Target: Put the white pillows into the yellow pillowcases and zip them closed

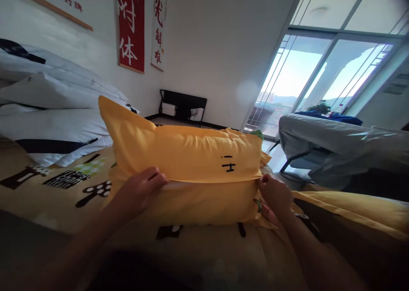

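A plump yellow pillow [191, 154] in a pillowcase with dark "Hi" lettering stands on the patterned bed cover [64, 201]. Across its near side runs the edge of the case's opening, with a pale strip showing beneath. My left hand [143, 188] is closed on that edge toward the left, fingertips pinched. At the right end of the same edge, my right hand [275, 195] pinches the fabric. Between the two hands the edge is drawn fairly straight. The pillow's underside is hidden.
White pillows with dark bands [64, 125] are stacked at the left. Yellow bedding [354, 210] lies at the right. Beyond stands a covered piece of furniture [335, 133] by the glass doors [297, 78]. A low black rack [183, 105] is against the far wall.
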The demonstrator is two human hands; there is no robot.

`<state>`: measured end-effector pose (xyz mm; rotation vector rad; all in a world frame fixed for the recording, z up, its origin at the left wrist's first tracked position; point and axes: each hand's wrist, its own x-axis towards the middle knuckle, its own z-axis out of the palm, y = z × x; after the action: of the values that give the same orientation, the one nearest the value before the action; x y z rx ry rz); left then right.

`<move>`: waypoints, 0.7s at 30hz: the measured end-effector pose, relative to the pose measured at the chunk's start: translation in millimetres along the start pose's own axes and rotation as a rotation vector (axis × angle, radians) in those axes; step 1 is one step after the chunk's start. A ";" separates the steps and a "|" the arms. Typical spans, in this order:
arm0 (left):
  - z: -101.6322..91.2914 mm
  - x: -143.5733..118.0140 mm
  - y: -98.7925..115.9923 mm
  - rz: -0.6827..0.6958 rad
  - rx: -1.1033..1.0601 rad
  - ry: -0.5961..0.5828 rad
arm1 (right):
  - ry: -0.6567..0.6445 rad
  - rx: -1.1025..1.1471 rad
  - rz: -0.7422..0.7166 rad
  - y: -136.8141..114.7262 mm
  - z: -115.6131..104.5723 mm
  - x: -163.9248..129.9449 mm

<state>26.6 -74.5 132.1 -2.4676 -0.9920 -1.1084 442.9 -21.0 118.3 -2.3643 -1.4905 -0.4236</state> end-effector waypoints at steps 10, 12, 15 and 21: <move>-25.8 -6.1 -24.3 -0.018 -0.054 -0.159 | -0.004 -0.109 -0.025 14.2 -28.8 3.0; -27.4 -13.2 -50.1 -0.013 0.123 -0.125 | 0.038 -0.127 -0.033 17.9 -28.0 2.7; -27.3 -30.0 -88.5 -0.026 0.389 -0.081 | 0.022 -0.093 -0.091 19.8 -17.0 4.9; -24.4 -42.6 -105.4 -0.161 0.449 0.048 | 0.034 0.012 -0.110 16.5 14.3 17.6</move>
<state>-78.9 -29.5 113.0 -2.0241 -1.2822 -0.8659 466.3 -7.5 110.7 -2.2613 -1.6083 -0.4773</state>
